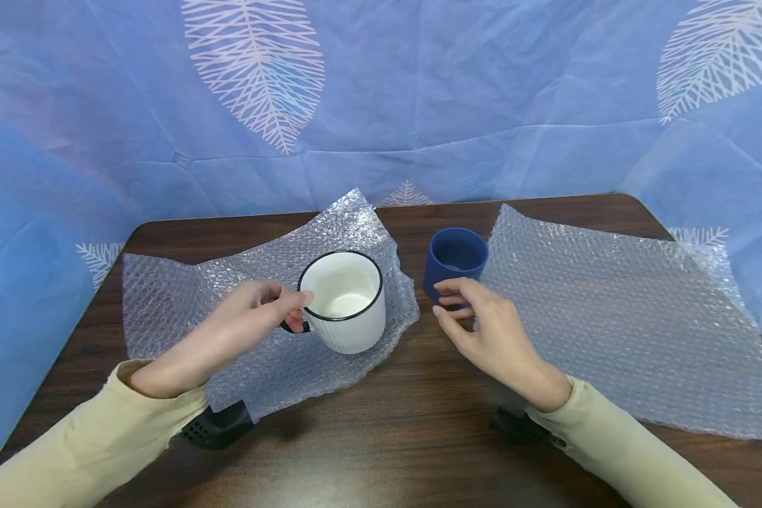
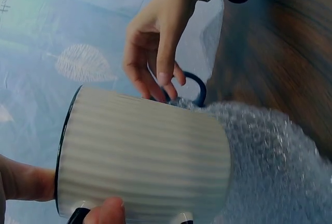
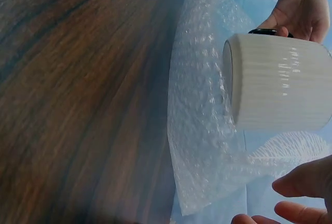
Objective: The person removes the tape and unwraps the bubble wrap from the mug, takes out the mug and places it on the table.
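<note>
A white ribbed mug (image 1: 353, 329) with a black rim and black handle stands over the left sheet of bubble wrap (image 1: 254, 381). My left hand (image 1: 254, 310) grips this mug at its left side, thumb on the rim and fingers at the handle (image 3: 270, 32). To the right is a dark blue mug (image 1: 447, 271), upright at the edge of the other wrap. Its ring-shaped handle (image 2: 201, 86) shows in the left wrist view, right by the fingertips of my right hand (image 1: 492, 331). That hand's thumb and fingers are apart, loosely bent, in front of the blue mug.
A second sheet of bubble wrap (image 1: 622, 339) spreads over the right side of the brown wooden table (image 1: 381, 437) and hangs past its right edge. Behind the table hangs a blue cloth (image 1: 482, 85) with white leaf prints.
</note>
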`<move>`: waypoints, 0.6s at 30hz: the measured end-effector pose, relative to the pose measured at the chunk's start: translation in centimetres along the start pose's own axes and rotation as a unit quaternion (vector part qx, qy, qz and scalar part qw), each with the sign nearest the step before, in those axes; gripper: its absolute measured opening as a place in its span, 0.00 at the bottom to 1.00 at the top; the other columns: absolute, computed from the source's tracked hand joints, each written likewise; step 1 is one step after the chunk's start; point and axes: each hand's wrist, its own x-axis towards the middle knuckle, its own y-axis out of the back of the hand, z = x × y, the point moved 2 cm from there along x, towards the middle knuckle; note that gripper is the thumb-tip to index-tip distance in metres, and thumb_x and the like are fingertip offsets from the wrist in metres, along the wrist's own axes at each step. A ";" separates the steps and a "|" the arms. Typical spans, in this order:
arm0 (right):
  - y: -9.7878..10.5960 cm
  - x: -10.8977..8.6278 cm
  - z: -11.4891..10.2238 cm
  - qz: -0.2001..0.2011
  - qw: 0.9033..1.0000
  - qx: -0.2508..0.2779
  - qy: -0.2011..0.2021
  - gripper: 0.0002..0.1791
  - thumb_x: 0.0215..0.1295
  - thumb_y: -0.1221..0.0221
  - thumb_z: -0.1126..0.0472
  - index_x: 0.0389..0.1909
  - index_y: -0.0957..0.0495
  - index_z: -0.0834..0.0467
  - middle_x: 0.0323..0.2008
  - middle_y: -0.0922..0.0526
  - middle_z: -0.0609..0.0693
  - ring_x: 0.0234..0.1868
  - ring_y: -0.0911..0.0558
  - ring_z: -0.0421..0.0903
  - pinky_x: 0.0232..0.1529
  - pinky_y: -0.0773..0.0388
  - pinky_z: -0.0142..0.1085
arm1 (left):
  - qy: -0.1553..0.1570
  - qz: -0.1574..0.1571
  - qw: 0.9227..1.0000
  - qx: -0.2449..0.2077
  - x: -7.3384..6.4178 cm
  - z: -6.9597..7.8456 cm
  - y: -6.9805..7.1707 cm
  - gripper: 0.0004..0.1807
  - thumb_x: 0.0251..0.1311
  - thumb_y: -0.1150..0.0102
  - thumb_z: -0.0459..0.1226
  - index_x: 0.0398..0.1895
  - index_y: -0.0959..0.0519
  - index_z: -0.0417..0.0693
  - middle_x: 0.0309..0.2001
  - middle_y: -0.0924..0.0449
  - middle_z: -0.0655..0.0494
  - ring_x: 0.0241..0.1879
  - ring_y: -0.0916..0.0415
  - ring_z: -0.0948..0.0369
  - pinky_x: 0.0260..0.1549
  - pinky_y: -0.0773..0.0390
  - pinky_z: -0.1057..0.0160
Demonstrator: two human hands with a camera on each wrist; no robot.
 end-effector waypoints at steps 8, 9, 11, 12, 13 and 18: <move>1.2 -0.2 0.0 0.017 1.000 -0.023 0.007 0.16 0.59 0.37 0.68 0.49 0.24 0.64 0.43 0.16 0.56 0.38 0.14 0.47 0.34 0.18 0.35 | -0.024 -0.017 1.000 0.006 -0.2 0.9 -0.9 0.23 0.66 0.51 0.56 0.34 0.20 0.46 0.36 0.18 0.55 0.45 0.28 0.57 0.39 0.35 0.59; 1.3 -0.3 0.0 0.018 0.999 -0.025 0.006 0.16 0.59 0.37 0.68 0.49 0.24 0.64 0.43 0.16 0.56 0.38 0.14 0.47 0.34 0.18 0.35 | -0.028 -0.018 0.999 0.003 -0.2 1.0 -1.1 0.22 0.66 0.51 0.55 0.33 0.20 0.46 0.35 0.18 0.55 0.44 0.28 0.57 0.39 0.35 0.60; 1.4 -0.3 0.0 0.019 0.999 -0.028 0.004 0.16 0.59 0.37 0.69 0.49 0.24 0.64 0.43 0.16 0.57 0.39 0.14 0.47 0.34 0.18 0.35 | -0.036 -0.021 0.999 -0.002 -0.2 1.2 -1.4 0.22 0.66 0.50 0.54 0.32 0.20 0.46 0.34 0.18 0.55 0.44 0.27 0.57 0.39 0.35 0.60; 1.5 -0.4 0.0 0.019 0.999 -0.027 0.003 0.17 0.59 0.37 0.69 0.49 0.24 0.65 0.44 0.16 0.57 0.39 0.14 0.47 0.34 0.18 0.35 | -0.040 -0.023 0.999 -0.006 -0.2 1.3 -1.6 0.21 0.66 0.50 0.53 0.32 0.20 0.45 0.34 0.18 0.55 0.44 0.27 0.57 0.39 0.35 0.60; 1.5 -0.4 0.0 0.018 0.999 -0.027 0.002 0.17 0.58 0.37 0.69 0.49 0.24 0.65 0.44 0.16 0.57 0.40 0.14 0.48 0.34 0.18 0.35 | -0.044 -0.024 0.999 -0.006 -0.2 1.5 -1.8 0.21 0.66 0.49 0.53 0.32 0.19 0.45 0.33 0.18 0.55 0.43 0.27 0.57 0.39 0.35 0.60; 1.8 -0.3 0.0 0.021 0.999 -0.024 0.010 0.16 0.58 0.37 0.71 0.48 0.23 0.65 0.43 0.16 0.58 0.39 0.14 0.48 0.35 0.18 0.34 | -0.041 -0.038 0.998 -0.023 -0.3 2.1 -2.9 0.21 0.64 0.48 0.53 0.30 0.20 0.46 0.31 0.18 0.56 0.40 0.27 0.58 0.36 0.36 0.61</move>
